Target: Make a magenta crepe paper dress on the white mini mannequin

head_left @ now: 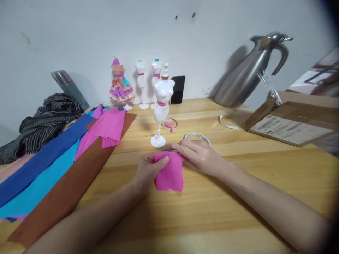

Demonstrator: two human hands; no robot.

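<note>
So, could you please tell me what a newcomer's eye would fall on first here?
Probably the bright pink sheet between the person's hands, low in the middle, with the nearest white mannequin standing just beyond it. Next might come the ruffled, multicoloured dress near the wall, left of centre, and the big metallic jug at the back right.

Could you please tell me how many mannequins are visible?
4: the front mannequin; behind, near the wall, left to right, a dressed mannequin, a white mannequin, a partly hidden mannequin.
</note>
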